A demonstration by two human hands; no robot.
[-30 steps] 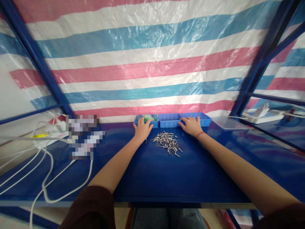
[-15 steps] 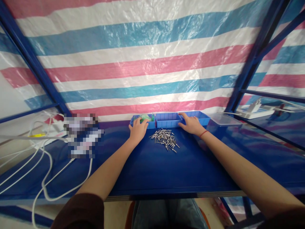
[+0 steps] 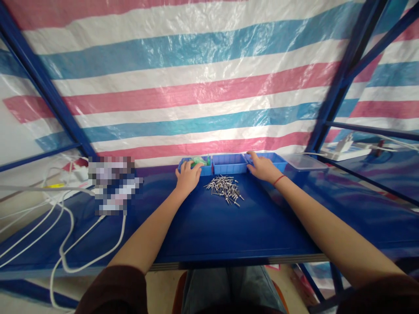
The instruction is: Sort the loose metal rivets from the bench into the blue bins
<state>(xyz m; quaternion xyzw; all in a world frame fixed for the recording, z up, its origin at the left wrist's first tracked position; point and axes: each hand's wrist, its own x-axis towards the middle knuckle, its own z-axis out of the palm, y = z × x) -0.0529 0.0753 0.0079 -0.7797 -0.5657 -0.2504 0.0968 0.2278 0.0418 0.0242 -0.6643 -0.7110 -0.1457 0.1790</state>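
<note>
Three blue plastic bins stand in a row at the back of the table. My left hand rests at the front left of the left bin, its fingers spread over the rim and partly hiding the bin. Inside that bin lie pale green items, too small to name. The middle bin shows bare inside walls. My right hand reaches over the left part of the right bin, fingers apart, hiding much of its inside. In front of the middle bin lies a loose pile of silver pop rivets.
A clear plastic lid lies right of the bins. White cables and a blurred-out object occupy the table's left side. Blue metal posts frame the table, with a striped sheet behind. A power strip sits at far right.
My right hand has shifted slightly on the right bin, and its fingers look a little more spread. My left hand stays at the left bin. The view has shifted slightly.
</note>
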